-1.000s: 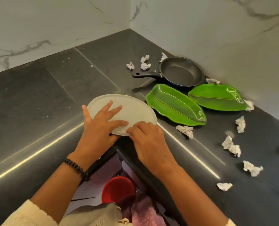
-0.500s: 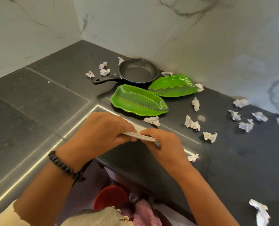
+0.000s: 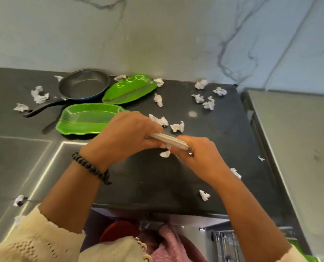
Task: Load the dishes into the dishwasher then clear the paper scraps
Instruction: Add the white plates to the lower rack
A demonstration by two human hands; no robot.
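A pale round plate (image 3: 168, 140) is lifted off the dark counter (image 3: 157, 182) and seen edge-on. My left hand (image 3: 127, 137) grips its left rim and my right hand (image 3: 200, 157) grips its right rim. Behind the hands lie two green leaf-shaped plates (image 3: 85, 120) (image 3: 130, 87) and a black frying pan (image 3: 83, 86) with its handle pointing left. Several crumpled paper scraps (image 3: 206, 103) are scattered across the counter. A wire dishwasher rack (image 3: 225, 242) shows at the lower right, below the counter edge.
A marble wall (image 3: 157, 35) backs the counter. A grey appliance top (image 3: 299, 148) stands to the right. Below the counter edge are a red round object (image 3: 119, 233) and pink cloth (image 3: 168, 246).
Both hands have lifted the pale plate off the counter and carried it to the right. The view has swung right, showing more scraps and the rack.
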